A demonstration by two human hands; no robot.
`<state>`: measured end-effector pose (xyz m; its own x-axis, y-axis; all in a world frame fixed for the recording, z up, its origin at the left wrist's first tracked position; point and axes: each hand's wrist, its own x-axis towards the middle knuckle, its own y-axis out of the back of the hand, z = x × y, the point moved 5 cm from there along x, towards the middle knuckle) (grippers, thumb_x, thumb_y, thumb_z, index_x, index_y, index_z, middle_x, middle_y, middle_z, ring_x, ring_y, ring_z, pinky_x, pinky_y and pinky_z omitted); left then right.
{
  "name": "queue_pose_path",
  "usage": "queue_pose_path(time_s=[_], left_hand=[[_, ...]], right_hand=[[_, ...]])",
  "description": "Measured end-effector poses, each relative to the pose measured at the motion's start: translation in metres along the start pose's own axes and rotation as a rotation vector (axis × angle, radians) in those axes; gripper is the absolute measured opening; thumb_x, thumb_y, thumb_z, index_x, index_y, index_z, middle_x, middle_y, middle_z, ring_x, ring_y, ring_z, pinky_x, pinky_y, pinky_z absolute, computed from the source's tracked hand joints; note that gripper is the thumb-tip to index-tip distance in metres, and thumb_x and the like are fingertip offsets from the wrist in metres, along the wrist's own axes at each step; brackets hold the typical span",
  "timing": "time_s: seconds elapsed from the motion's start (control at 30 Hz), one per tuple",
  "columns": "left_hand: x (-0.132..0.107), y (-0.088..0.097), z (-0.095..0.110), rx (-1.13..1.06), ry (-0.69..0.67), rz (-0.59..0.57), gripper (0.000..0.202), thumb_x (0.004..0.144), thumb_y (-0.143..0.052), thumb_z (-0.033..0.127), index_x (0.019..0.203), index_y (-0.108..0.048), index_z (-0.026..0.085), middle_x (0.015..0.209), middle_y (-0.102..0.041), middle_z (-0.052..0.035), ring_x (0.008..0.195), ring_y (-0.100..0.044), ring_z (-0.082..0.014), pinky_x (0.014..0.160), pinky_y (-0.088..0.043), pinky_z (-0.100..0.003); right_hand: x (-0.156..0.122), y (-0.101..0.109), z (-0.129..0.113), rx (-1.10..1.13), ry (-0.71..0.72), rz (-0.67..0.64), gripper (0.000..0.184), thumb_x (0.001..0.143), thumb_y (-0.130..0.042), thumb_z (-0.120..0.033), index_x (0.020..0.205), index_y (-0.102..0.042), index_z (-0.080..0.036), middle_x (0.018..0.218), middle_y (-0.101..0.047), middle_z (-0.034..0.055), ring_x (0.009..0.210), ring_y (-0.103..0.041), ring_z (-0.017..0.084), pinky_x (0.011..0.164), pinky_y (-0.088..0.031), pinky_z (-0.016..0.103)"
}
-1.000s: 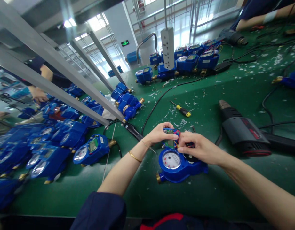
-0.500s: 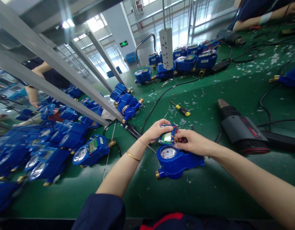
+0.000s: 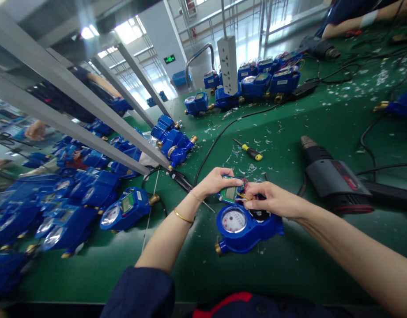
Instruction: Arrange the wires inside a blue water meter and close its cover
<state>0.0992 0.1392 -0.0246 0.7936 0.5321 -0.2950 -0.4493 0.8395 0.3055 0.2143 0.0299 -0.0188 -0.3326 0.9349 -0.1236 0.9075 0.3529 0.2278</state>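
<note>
Between my hands is a small circuit board with an LCD screen [image 3: 230, 193], above the far edge of a blue water meter [image 3: 246, 238]. My left hand [image 3: 219, 182] grips the board, its thumb across the top side. At the board's right edge, my right hand [image 3: 265, 198] has its fingers closed on thin coloured wires [image 3: 243, 196]. The meter lies on the green table, with its round dial facing up and a brass fitting at its near left. A dark opening in its housing shows below my right hand.
A heat gun [image 3: 336, 176] lies to the right, a yellow-black screwdriver [image 3: 249, 150] beyond my hands. Several blue meters [image 3: 81, 190] crowd the left; more stand behind a hanging power strip [image 3: 227, 66]. Metal posts [image 3: 91, 101] rise at left. Other people's arms [image 3: 362, 22] show at the far edges.
The board has tilted and moved slightly down, and my right hand has shifted a little right and down, uncovering the meter's dark opening. At far left, a co-worker's arms have moved, one beside a blue meter.
</note>
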Motion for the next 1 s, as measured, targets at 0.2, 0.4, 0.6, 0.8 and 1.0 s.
queue_pose_path(time_s=[0.2, 0.4, 0.6, 0.8, 1.0], left_hand=[[-0.005, 0.006, 0.008, 0.152, -0.048, -0.007, 0.069, 0.070, -0.044, 0.087, 0.056, -0.039, 0.020, 0.058, -0.030, 0.0057, 0.057, -0.026, -0.0099, 0.053, -0.022, -0.025], [-0.011, 0.013, 0.024, 0.357, -0.062, 0.071, 0.062, 0.088, -0.039, 0.071, 0.058, -0.049, 0.018, 0.059, -0.037, 0.0036, 0.058, -0.033, -0.0118, 0.054, -0.027, -0.025], [-0.006, 0.005, 0.026, 0.576, -0.063, 0.128, 0.021, 0.093, -0.054, 0.031, 0.096, -0.073, 0.022, 0.070, -0.055, 0.0001, 0.065, -0.047, -0.0152, 0.064, -0.034, -0.024], [-0.001, 0.016, 0.027, 0.639, 0.041, 0.124, 0.055, 0.097, -0.035, 0.056, 0.077, -0.071, 0.019, 0.064, -0.056, -0.0018, 0.065, -0.053, -0.0180, 0.064, -0.038, -0.026], [0.019, 0.022, 0.008, 0.599, 0.087, 0.082, 0.069, 0.095, -0.026, 0.067, 0.063, -0.063, 0.018, 0.065, -0.061, -0.0020, 0.067, -0.058, -0.0183, 0.065, -0.044, -0.026]], right_hand=[[0.000, -0.001, 0.000, -0.004, -0.038, -0.043, 0.032, 0.077, -0.064, -0.048, 0.068, -0.056, -0.018, 0.075, -0.056, 0.0023, 0.073, -0.050, 0.016, 0.068, -0.039, 0.028], [0.004, -0.001, 0.001, -0.016, -0.058, -0.044, 0.039, 0.083, -0.056, -0.053, 0.072, -0.061, -0.016, 0.077, -0.060, 0.0039, 0.076, -0.053, 0.017, 0.071, -0.041, 0.030], [0.004, 0.002, 0.002, -0.060, -0.004, -0.049, 0.032, 0.079, -0.061, -0.047, 0.072, -0.064, -0.016, 0.079, -0.063, 0.0051, 0.080, -0.057, 0.019, 0.076, -0.044, 0.032], [-0.006, 0.016, 0.007, -0.144, -0.008, 0.135, 0.032, 0.089, -0.047, -0.032, 0.106, -0.070, -0.018, 0.104, -0.068, 0.0081, 0.098, -0.061, 0.022, 0.090, -0.045, 0.036], [-0.016, 0.026, -0.011, -0.396, 0.168, 0.223, 0.025, 0.082, -0.053, -0.022, 0.102, -0.069, -0.023, 0.109, -0.064, 0.0057, 0.104, -0.059, 0.021, 0.094, -0.044, 0.035]])
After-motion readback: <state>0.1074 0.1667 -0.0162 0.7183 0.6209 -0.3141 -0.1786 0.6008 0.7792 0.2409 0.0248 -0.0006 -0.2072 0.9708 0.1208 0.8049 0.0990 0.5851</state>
